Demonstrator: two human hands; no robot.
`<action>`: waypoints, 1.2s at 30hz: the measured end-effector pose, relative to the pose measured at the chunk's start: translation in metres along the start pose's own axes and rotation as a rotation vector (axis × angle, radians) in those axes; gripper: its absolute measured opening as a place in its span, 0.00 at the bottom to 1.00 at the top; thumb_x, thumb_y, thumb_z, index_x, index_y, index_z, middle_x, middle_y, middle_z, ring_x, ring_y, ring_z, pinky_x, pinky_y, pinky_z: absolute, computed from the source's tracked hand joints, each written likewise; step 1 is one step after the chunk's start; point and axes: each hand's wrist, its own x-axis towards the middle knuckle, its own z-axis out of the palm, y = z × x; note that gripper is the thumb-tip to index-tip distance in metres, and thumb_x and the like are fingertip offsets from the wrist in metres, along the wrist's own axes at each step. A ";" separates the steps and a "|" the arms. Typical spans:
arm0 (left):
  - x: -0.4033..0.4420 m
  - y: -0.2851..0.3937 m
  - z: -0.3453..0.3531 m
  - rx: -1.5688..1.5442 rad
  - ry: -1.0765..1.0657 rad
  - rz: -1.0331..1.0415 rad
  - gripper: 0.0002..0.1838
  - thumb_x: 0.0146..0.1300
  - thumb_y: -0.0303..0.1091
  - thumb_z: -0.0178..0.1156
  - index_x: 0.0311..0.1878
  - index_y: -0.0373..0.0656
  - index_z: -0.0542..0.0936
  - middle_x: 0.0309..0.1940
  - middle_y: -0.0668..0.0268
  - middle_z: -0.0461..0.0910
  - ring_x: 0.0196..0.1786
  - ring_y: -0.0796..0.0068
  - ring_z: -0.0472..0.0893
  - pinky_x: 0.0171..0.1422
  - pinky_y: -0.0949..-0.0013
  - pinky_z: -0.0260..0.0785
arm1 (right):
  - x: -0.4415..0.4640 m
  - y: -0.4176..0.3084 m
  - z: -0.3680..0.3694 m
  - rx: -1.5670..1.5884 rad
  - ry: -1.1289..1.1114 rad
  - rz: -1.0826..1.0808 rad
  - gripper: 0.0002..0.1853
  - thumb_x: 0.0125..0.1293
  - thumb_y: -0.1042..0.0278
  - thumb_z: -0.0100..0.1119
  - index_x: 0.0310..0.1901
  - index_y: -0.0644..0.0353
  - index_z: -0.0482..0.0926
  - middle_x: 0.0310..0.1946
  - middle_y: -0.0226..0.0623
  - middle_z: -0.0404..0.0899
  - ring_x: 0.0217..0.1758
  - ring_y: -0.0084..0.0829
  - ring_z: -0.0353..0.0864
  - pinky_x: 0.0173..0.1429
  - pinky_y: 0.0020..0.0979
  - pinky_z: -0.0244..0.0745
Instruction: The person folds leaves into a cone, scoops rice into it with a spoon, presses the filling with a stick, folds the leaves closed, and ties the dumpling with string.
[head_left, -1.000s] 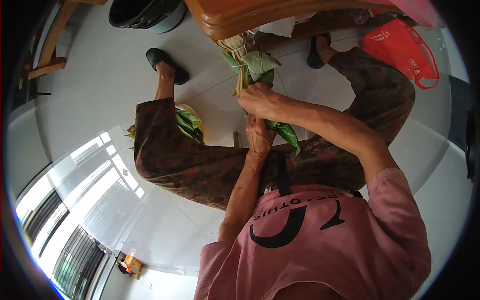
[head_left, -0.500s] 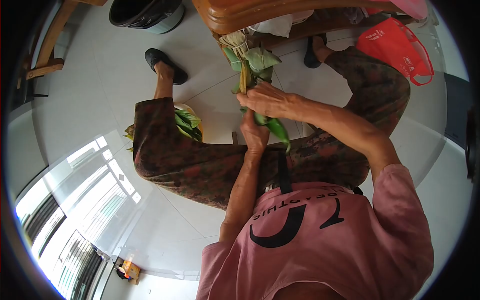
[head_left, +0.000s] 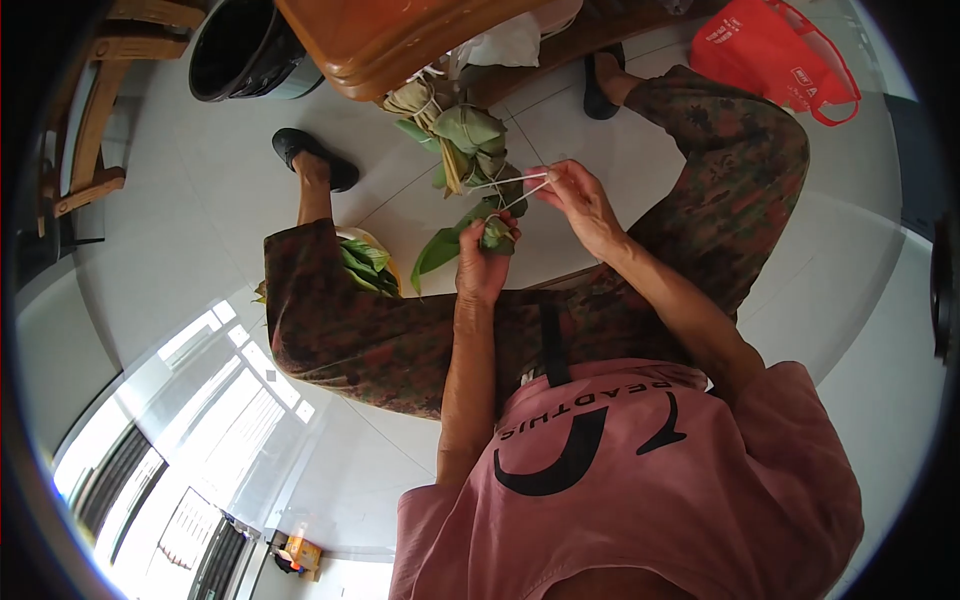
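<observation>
My left hand (head_left: 483, 265) is closed around a green leaf-wrapped rice dumpling (head_left: 495, 234), and a long loose leaf end (head_left: 437, 255) sticks out to its left. Up and to the right, my right hand (head_left: 585, 208) pinches a white string (head_left: 528, 181). The string runs taut in two strands from its fingers toward the dumpling and the hanging bundle. Just beyond my hands, several tied leaf-wrapped dumplings (head_left: 470, 128) hang by strings in a cluster from the wooden furniture edge. Pale dry strips (head_left: 412, 100) hang with them.
Green leaves (head_left: 367, 264) stand in a container beside my left leg. A black-lined bin (head_left: 240, 55) is at the upper left, near a wooden chair (head_left: 95, 120). The brown wooden furniture (head_left: 380, 45) rises ahead. A red bag (head_left: 765, 55) lies beyond my right foot.
My right hand has moved away from my left, drawing the string out between them. The dumpling in my left hand now shows, and its loose leaf points left instead of right.
</observation>
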 end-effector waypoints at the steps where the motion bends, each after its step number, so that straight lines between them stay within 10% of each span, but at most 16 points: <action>1: -0.001 0.001 0.003 -0.062 0.010 -0.024 0.18 0.54 0.43 0.56 0.43 0.40 0.74 0.41 0.61 0.75 0.43 0.68 0.72 0.51 0.65 0.64 | 0.002 -0.003 0.005 0.237 -0.015 0.103 0.08 0.67 0.63 0.47 0.39 0.59 0.67 0.40 0.36 0.74 0.39 0.23 0.74 0.54 0.30 0.72; 14: -0.005 0.007 -0.001 0.026 0.049 -0.117 0.21 0.51 0.46 0.50 0.42 0.41 0.73 0.26 0.63 0.69 0.25 0.72 0.63 0.29 0.71 0.54 | 0.005 -0.012 0.007 0.383 0.069 0.211 0.10 0.64 0.62 0.53 0.37 0.58 0.66 0.19 0.22 0.58 0.20 0.13 0.54 0.22 0.20 0.54; 20: -0.011 0.010 0.008 0.014 0.118 -0.137 0.19 0.54 0.47 0.53 0.41 0.42 0.73 0.25 0.64 0.69 0.23 0.75 0.62 0.28 0.73 0.52 | 0.002 -0.018 0.007 -0.146 0.027 0.010 0.12 0.57 0.67 0.62 0.37 0.60 0.69 0.13 0.23 0.64 0.12 0.12 0.58 0.15 0.20 0.51; 26: -0.005 -0.001 0.016 0.381 0.302 0.018 0.14 0.53 0.40 0.57 0.38 0.41 0.73 0.22 0.65 0.72 0.21 0.74 0.68 0.25 0.71 0.60 | -0.010 -0.019 0.000 -0.496 0.079 -0.062 0.13 0.53 0.70 0.63 0.35 0.63 0.70 0.15 0.30 0.70 0.17 0.23 0.69 0.22 0.28 0.64; 32: -0.002 -0.005 0.016 0.390 0.317 -0.144 0.14 0.53 0.42 0.55 0.37 0.42 0.72 0.23 0.62 0.73 0.23 0.70 0.72 0.28 0.68 0.65 | -0.038 0.030 -0.020 -1.244 -0.399 -0.151 0.06 0.52 0.76 0.51 0.33 0.63 0.73 0.22 0.46 0.76 0.29 0.48 0.77 0.34 0.43 0.71; 36: -0.004 -0.008 0.018 0.483 0.281 -0.235 0.16 0.53 0.44 0.54 0.38 0.42 0.72 0.24 0.61 0.74 0.25 0.69 0.73 0.30 0.68 0.66 | -0.045 0.009 -0.023 -1.253 -0.294 -0.202 0.06 0.53 0.76 0.49 0.32 0.65 0.73 0.24 0.47 0.76 0.29 0.46 0.78 0.33 0.41 0.72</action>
